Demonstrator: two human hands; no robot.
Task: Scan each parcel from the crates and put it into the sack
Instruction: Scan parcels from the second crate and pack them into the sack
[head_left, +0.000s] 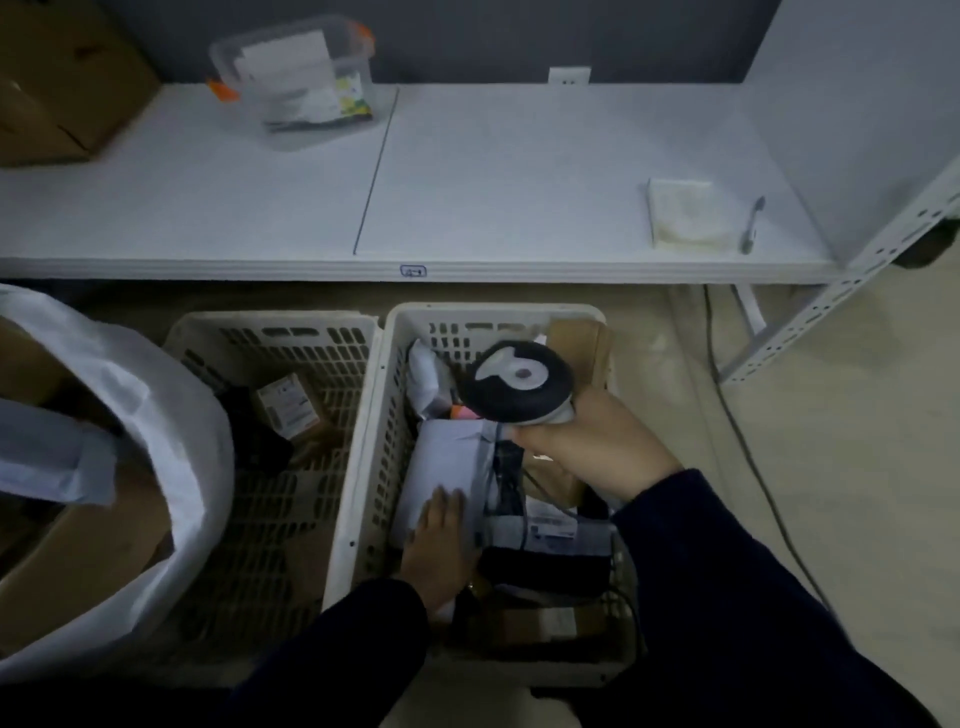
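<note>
Dim floor below table: right hand grips scanner over right crate, left hand lies flat-fingered on white parcel — lift it clear, aim square-on, then sack left.

Single head view, close, facing steeply down over crates, table beyond

Past the right hand is a white table. On it, a clear box sits far left of the hand, and a cloth and pen lie just right of it.
</note>
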